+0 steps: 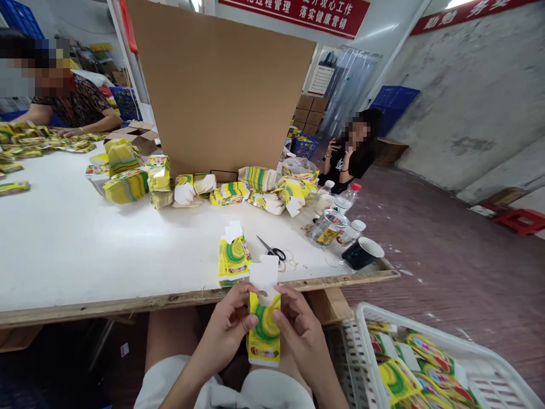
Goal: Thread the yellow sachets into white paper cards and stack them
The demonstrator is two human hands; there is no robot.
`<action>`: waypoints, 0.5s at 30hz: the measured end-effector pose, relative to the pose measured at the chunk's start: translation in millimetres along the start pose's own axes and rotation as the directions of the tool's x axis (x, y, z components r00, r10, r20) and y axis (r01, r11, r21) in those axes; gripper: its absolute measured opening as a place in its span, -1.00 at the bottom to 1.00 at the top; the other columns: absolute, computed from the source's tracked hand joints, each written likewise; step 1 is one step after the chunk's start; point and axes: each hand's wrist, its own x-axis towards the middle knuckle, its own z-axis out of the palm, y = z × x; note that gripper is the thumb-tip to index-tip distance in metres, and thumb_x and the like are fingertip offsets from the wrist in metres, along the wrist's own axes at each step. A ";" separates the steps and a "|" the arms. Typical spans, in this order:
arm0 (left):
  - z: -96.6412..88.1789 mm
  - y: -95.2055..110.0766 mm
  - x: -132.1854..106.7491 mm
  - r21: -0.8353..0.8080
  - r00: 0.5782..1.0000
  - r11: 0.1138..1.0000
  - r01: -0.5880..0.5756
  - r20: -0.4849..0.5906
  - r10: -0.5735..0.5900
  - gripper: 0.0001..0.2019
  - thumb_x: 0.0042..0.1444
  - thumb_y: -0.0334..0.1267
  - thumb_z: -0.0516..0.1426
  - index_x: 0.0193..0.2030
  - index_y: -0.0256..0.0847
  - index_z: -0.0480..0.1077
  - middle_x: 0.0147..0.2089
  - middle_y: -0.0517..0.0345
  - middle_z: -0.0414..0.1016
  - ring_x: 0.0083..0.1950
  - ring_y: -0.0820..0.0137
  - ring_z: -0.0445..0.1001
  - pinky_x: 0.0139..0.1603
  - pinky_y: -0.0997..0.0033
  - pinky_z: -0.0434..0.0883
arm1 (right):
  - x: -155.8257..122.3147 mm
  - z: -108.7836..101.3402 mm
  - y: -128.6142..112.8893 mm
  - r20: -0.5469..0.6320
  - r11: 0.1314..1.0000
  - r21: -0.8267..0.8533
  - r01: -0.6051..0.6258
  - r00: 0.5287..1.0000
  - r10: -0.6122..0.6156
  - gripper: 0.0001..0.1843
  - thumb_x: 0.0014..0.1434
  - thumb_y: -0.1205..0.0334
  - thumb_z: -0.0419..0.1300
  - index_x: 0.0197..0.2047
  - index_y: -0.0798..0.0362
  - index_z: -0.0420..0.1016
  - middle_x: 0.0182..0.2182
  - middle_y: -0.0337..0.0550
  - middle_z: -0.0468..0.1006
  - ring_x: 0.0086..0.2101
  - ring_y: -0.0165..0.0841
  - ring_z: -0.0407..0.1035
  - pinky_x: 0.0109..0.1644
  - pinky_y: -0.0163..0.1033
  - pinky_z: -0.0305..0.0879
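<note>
Hands pinch one yellow box [264,343] from both sides over the lap [272,389], left hand [230,321] and right hand [301,321] each gripping an edge, its white flap [264,274] raised. Just beyond, on the table [63,255], lie stacked boxes [234,255] and scissors [275,253]. Farther back, bundled boxes [126,186] sit before a cardboard panel [221,85]. Rightward are a dark cup [356,255] and white basket [367,352].

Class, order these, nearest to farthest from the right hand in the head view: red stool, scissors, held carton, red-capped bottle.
1. Held carton: touching the right hand.
2. Scissors: on the table.
3. Red-capped bottle: table's right side.
4. Red stool: floor, far right.
</note>
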 end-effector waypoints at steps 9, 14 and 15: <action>-9.2 1.5 -2.3 -0.151 0.966 0.971 0.188 0.207 -0.155 -0.28 0.03 -0.20 0.34 0.30 -0.07 0.15 -0.09 -0.02 0.60 -0.12 0.24 0.58 -0.10 0.32 0.45 | 5.1 -10.3 -10.1 0.168 0.985 -0.142 0.102 0.983 -0.078 -0.67 0.29 0.00 0.12 -0.38 0.03 0.50 -0.47 -0.19 0.46 -0.42 -0.33 0.36 -0.34 -0.32 0.30; -8.4 -3.2 1.6 -0.042 0.992 0.993 0.108 0.067 -0.105 -0.58 0.06 -0.24 0.32 0.07 -0.09 0.40 -0.02 0.01 0.59 -0.06 0.26 0.57 -0.15 0.43 0.46 | 1.5 -14.6 -6.3 -0.119 0.995 -0.067 0.076 0.989 -0.083 -0.72 0.26 0.01 0.17 -0.07 -0.01 0.45 -0.28 -0.11 0.56 -0.25 -0.26 0.46 -0.16 -0.25 0.39; -7.4 -3.8 1.9 0.002 0.996 0.997 0.077 0.037 -0.077 -0.62 0.08 -0.25 0.30 0.06 -0.09 0.42 0.03 0.01 0.56 -0.01 0.25 0.55 -0.13 0.43 0.46 | 1.2 -15.3 -6.1 -0.101 0.998 -0.046 0.038 0.994 -0.043 -0.68 0.26 0.00 0.17 -0.01 -0.01 0.43 -0.31 -0.13 0.55 -0.28 -0.27 0.46 -0.17 -0.25 0.40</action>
